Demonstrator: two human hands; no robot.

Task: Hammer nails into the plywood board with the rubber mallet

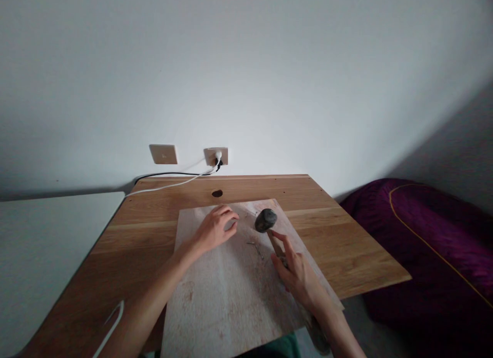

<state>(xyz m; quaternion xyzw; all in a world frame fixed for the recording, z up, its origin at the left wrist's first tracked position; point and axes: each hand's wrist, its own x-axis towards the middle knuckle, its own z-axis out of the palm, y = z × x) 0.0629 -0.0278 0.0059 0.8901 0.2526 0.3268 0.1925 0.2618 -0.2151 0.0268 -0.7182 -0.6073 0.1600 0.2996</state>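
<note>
A pale plywood board (231, 291) lies on a wooden table (339, 245). My right hand (295, 273) is closed round the wooden handle of a hammer (265, 220), whose dark head hovers just above the board's far part. My left hand (215, 227) rests on the board to the left of the hammer head, fingers curled together as if pinching something small that I cannot make out. A few thin nails (256, 247) lie loose on the board between my hands.
The table stands against a white wall with a switch plate (164, 153) and a socket (215, 156); white and black cables (173, 181) run over the table's back left corner. A purple cushioned seat (423, 245) is at right. A white cord (111, 322) lies near left.
</note>
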